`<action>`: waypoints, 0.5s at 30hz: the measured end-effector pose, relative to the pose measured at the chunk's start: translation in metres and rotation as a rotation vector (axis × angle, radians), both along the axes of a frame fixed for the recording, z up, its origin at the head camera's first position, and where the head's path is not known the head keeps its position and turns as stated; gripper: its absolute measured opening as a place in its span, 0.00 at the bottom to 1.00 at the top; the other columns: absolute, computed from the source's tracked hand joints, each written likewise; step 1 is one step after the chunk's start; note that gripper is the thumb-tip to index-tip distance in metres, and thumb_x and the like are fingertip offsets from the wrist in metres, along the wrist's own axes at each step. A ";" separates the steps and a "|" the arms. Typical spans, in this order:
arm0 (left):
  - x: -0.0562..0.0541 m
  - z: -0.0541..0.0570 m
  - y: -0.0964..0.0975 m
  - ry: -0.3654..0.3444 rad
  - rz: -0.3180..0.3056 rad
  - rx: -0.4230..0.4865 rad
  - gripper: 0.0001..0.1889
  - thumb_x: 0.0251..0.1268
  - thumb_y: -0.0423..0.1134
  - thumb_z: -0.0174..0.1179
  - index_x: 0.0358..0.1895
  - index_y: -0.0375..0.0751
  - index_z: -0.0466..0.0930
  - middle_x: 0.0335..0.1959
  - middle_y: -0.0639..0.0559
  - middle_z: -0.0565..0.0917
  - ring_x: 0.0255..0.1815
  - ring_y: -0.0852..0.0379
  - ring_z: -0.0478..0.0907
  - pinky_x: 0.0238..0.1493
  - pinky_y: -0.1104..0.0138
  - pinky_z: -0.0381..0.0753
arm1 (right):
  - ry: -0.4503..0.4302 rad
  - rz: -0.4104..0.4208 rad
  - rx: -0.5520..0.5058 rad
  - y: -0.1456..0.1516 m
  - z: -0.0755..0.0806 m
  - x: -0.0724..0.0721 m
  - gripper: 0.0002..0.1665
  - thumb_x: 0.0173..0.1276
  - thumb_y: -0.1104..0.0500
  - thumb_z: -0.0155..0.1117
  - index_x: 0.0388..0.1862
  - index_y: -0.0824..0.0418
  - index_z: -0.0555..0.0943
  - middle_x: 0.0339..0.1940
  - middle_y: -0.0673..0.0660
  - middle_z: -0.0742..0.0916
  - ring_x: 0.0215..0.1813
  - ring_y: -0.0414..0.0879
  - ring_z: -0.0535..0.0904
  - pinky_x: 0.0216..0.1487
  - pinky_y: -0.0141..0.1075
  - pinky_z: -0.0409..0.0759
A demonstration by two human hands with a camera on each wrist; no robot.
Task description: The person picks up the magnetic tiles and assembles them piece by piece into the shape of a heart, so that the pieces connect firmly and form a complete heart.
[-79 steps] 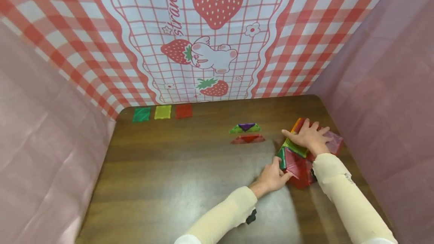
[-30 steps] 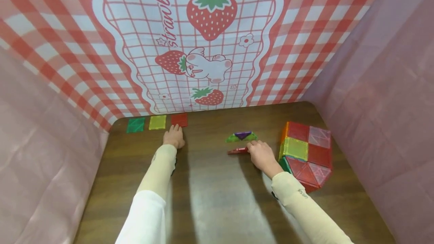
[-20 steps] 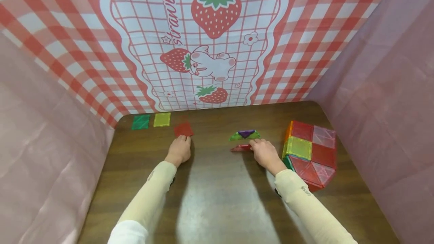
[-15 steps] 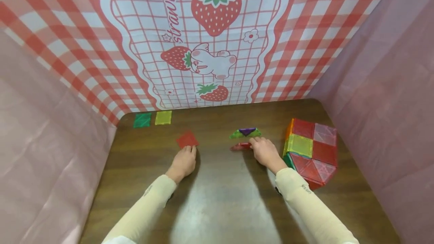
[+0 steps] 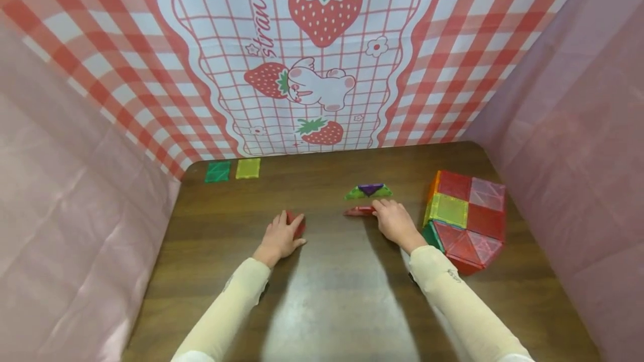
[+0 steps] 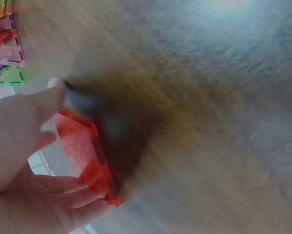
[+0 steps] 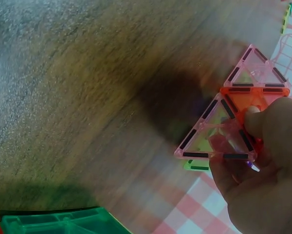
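Observation:
My left hand (image 5: 279, 237) holds a red square magnetic tile (image 6: 82, 146) near the middle of the table. In the left wrist view its fingers lie along the tile's far and lower side, the thumb apart from its upper end. My right hand (image 5: 396, 222) pinches a strip of joined triangle tiles (image 7: 253, 75), pink at both ends with a red one between. That strip stands upright on its long edge. Just behind it stands a similar strip, green with a purple triangle (image 5: 371, 189) in its middle.
At the right stands a box built of magnetic tiles (image 5: 450, 209), with red, pink and yellow tiles on top. A green tile (image 5: 217, 172) and a yellow tile (image 5: 248, 168) lie flat near the table's back left edge. Checked cloth (image 5: 453, 88) hangs behind.
Both hands have left the tile box. My left hand has drawn the red tile from the back row toward the middle and tilted it up. My right hand has gripped the pink-and-red strip.

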State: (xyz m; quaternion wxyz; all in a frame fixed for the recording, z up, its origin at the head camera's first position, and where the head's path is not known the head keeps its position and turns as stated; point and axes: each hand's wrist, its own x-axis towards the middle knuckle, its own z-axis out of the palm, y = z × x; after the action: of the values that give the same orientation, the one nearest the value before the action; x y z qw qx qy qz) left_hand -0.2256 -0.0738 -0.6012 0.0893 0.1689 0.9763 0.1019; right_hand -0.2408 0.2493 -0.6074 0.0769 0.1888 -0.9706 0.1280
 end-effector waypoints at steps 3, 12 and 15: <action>-0.004 0.004 0.004 -0.066 -0.016 -0.021 0.36 0.64 0.49 0.69 0.75 0.47 0.68 0.67 0.24 0.69 0.66 0.28 0.69 0.64 0.41 0.73 | -0.001 0.016 -0.008 0.001 0.000 -0.001 0.04 0.70 0.63 0.65 0.40 0.63 0.79 0.37 0.62 0.86 0.39 0.62 0.82 0.41 0.55 0.80; -0.013 0.015 0.006 -0.082 -0.105 0.039 0.42 0.53 0.41 0.75 0.73 0.42 0.67 0.58 0.34 0.74 0.58 0.38 0.74 0.56 0.48 0.80 | -0.034 0.080 -0.032 0.003 0.002 0.004 0.03 0.71 0.62 0.65 0.39 0.61 0.80 0.32 0.57 0.85 0.37 0.57 0.82 0.43 0.52 0.81; -0.017 0.015 0.008 -0.071 -0.116 0.177 0.48 0.50 0.41 0.76 0.75 0.37 0.61 0.59 0.35 0.73 0.57 0.41 0.75 0.56 0.52 0.81 | -0.061 0.116 -0.052 0.001 0.001 0.007 0.03 0.73 0.62 0.64 0.41 0.61 0.80 0.33 0.56 0.85 0.38 0.56 0.82 0.44 0.51 0.82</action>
State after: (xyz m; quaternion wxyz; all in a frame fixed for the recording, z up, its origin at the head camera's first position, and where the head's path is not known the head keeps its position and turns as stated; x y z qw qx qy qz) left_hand -0.2425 -0.0656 -0.5864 0.1142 0.2287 0.9483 0.1881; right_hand -0.2339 0.2503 -0.6059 0.0446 0.2389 -0.9562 0.1632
